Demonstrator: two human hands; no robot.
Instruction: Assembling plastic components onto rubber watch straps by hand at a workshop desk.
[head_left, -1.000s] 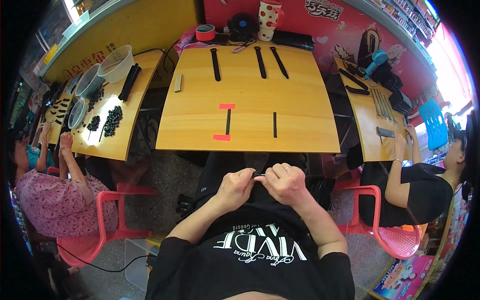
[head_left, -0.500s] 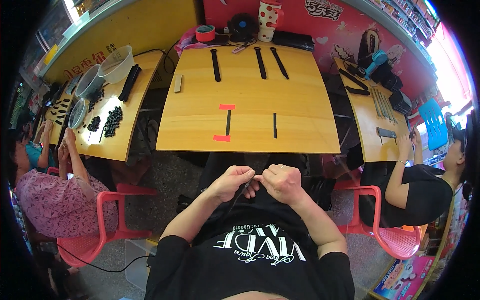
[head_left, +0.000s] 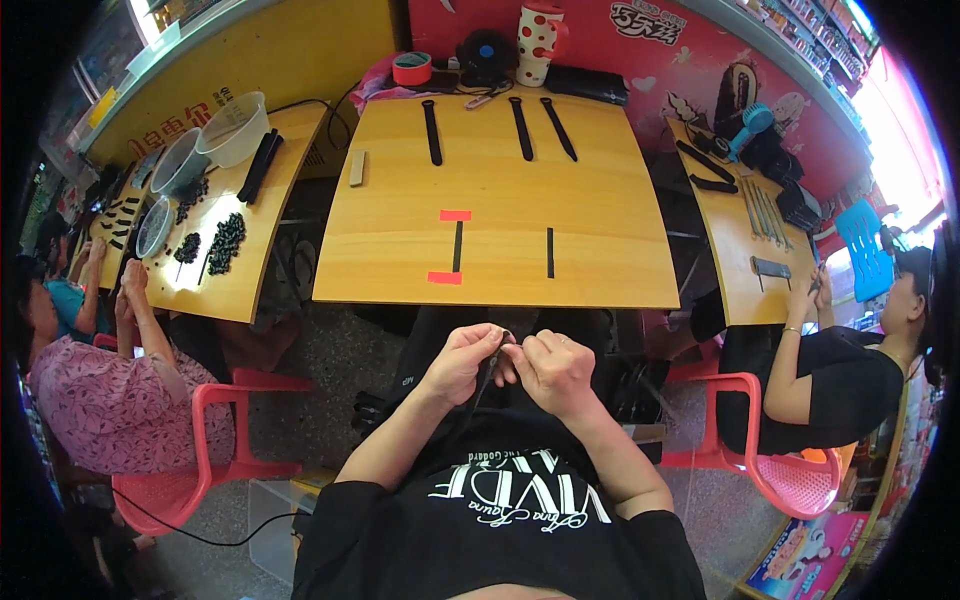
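Note:
Above my lap, just off the table's front edge, my left hand (head_left: 463, 364) is closed in a pinch on a narrow black strap (head_left: 484, 384). The strap hangs from the fingers toward my shirt, and its upper end shows between the two hands. My right hand (head_left: 556, 372) is closed against that same end, fingertips touching the left hand's; what exactly they grip is partly hidden. In front of me on the wooden table (head_left: 400, 200) lie two thin black strips, one (head_left: 458, 246) between red tape pieces (head_left: 455, 215) and the other (head_left: 550, 252) to its right.
Several black straps (head_left: 432, 132) lie farther back, with a beige block (head_left: 357, 168) at left. A red tape roll (head_left: 411, 68), black fan (head_left: 487, 55) and spotted tumbler (head_left: 539, 42) line the back. People work at side tables; pink chairs (head_left: 215, 430) flank me.
My hands have risen slightly, and the end of the strap now shows above the fingertips. More of the strap is visible below the left hand.

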